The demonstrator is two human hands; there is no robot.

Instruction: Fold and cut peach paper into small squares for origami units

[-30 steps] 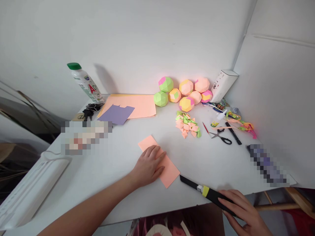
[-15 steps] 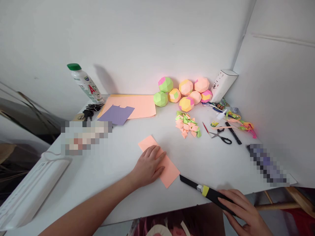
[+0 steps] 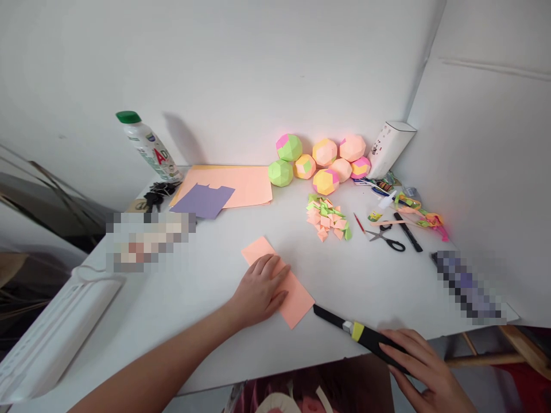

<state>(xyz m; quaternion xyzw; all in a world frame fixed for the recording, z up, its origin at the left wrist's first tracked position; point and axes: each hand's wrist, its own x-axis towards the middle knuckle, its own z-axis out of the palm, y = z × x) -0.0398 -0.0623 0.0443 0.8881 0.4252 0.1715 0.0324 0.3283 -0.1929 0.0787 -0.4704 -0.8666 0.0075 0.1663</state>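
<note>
Plainly, on the white table (image 3: 185, 258), a peach paper strip (image 3: 297, 296) is pressed down by the flattened left hand (image 3: 260, 288), nothing clutched, presumably against slipping. The black cutter (image 3: 368, 338) is gripped rearward by the right hand (image 3: 426, 368), seemingly so its tip reaches the strip's corner. Small paper pieces (image 3: 328, 219) are heaped beyond.

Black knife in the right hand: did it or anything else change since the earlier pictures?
The right hand and the black knife have edged very slightly leftward and forward. Nothing was taken up or let go. The left hand still rests on the peach paper, which stayed put.
</note>
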